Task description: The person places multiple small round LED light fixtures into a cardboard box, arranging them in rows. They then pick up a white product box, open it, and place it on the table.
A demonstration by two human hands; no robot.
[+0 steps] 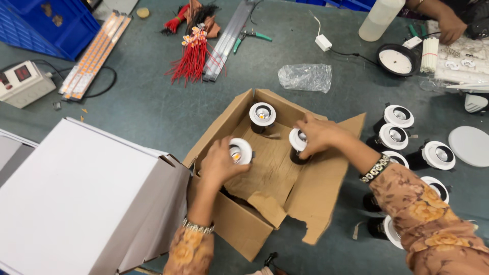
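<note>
An open brown cardboard box [305,198] lies on the grey table with a cardboard sheet inside. My left hand [218,164] grips a round white-rimmed downlight [241,150] at the box's left side. My right hand [318,135] holds a second downlight [297,141] near the box's middle right. A third downlight [262,115] stands alone at the box's far corner, untouched.
Several more downlights [399,118] stand right of the box. A large white carton [76,198] sits at the left. Red wire bundles [192,56], a plastic bag [305,77], a meter box [23,82], a blue crate [35,23] and another person's hand [451,28] lie beyond.
</note>
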